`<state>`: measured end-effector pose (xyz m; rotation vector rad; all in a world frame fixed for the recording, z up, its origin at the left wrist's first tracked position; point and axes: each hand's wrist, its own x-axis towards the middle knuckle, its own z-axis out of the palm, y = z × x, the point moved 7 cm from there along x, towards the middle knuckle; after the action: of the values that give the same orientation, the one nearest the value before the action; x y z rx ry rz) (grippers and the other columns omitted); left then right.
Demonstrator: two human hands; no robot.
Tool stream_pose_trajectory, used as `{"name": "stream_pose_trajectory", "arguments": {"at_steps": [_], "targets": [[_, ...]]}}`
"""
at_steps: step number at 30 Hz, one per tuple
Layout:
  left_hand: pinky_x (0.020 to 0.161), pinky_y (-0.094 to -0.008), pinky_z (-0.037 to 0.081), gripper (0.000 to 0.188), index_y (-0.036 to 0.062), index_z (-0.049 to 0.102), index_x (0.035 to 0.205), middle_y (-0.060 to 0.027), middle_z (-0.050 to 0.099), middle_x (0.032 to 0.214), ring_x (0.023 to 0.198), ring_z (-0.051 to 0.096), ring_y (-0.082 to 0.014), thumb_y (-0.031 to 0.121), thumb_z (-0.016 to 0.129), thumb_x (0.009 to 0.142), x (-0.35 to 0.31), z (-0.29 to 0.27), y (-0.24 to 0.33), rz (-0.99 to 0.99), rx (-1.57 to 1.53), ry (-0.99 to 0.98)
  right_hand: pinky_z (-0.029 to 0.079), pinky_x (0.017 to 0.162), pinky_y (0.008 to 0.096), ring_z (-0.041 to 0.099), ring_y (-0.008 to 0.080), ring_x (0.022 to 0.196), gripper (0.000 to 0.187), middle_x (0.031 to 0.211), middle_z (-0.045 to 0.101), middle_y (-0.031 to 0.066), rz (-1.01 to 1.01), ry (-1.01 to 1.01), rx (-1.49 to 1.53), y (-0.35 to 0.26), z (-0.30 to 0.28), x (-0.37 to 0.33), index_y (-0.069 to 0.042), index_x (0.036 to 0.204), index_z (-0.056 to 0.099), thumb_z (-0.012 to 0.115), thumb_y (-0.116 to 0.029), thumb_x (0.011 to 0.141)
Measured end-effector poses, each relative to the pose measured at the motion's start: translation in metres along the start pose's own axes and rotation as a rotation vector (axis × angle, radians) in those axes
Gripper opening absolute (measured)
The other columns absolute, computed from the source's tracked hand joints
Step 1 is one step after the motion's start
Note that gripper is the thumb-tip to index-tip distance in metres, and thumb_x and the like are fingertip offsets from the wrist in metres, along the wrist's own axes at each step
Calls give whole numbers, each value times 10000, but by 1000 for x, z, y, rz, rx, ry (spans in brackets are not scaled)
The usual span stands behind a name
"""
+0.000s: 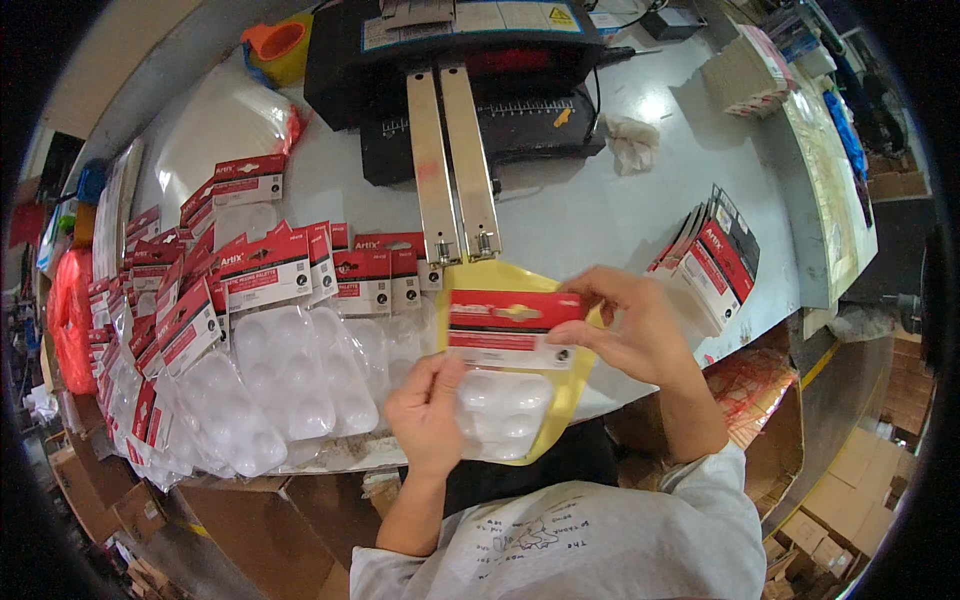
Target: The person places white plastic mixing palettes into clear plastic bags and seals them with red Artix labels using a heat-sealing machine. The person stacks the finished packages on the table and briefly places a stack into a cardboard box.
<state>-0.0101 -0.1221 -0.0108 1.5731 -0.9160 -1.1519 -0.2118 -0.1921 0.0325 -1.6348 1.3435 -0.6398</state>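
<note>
My left hand (428, 408) is closed on the left edge of a white plastic paint palette (505, 405) with round wells. Clear wrap seems to cover the palette. Across its top lies a red, black and white header card (500, 345) with a hanging slot. My right hand (625, 322) pinches that card's right end between thumb and fingers. Beneath them shows a yellow sheet or tray (568, 405) at the table's front edge. Just beyond the card end the two metal arms (455, 170) of a black machine (340, 70).
Many bagged palettes (285, 365) with header cards pile up at left. A stack of header cards (715, 265) stands at right, with another card stack (745, 75) farther back. A crumpled tissue (633, 142) and an orange cup (277, 42) lie near the machine. Cardboard boxes (255, 525) stand below.
</note>
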Motion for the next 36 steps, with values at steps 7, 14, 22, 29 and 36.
{"name": "stream_pose_trajectory", "arguments": {"at_steps": [7, 14, 22, 29, 36], "targets": [[594, -197, 371, 190, -33, 645, 895, 18, 576, 724, 658, 446, -48, 149, 594, 900, 7, -5, -17, 0, -168, 83, 449, 527, 206, 613, 94, 626, 152, 747, 658, 65, 400, -166, 418, 43, 24, -26, 31, 873, 671, 647, -116, 843], [587, -234, 354, 242, 4, 505, 794, -1, 477, 668, 643, 385, -74, 183, 480, 955, 8, -6, 3, 54, 85, 55, 421, 494, 199, 576, 82, 574, 117, 660, 601, 32, 379, -153, 719, 38, 43, -22, 4, 788, 619, 614, -99, 843], [595, -249, 351, 265, 26, 438, 769, -16, 427, 668, 649, 380, -93, 205, 448, 963, 41, 0, -2, 88, 128, 116, 423, 510, 214, 529, 78, 543, 100, 643, 586, 24, 329, 37, 871, 55, 58, 13, -9, 775, 605, 618, -93, 827], [605, -242, 350, 266, 28, 436, 754, 1, 440, 673, 659, 381, -81, 194, 450, 962, 43, 4, -6, 25, 68, 148, 408, 499, 220, 519, 86, 531, 116, 639, 575, 34, 313, 89, 841, 58, 58, 15, -5, 777, 599, 617, -105, 832], [595, -234, 346, 260, 27, 440, 756, 11, 424, 674, 653, 368, -72, 185, 453, 963, 68, 7, 3, 103, 69, 150, 415, 529, 217, 521, 87, 549, 118, 654, 580, 37, 258, 203, 789, 53, 53, 37, 1, 795, 609, 611, -109, 838]]}}
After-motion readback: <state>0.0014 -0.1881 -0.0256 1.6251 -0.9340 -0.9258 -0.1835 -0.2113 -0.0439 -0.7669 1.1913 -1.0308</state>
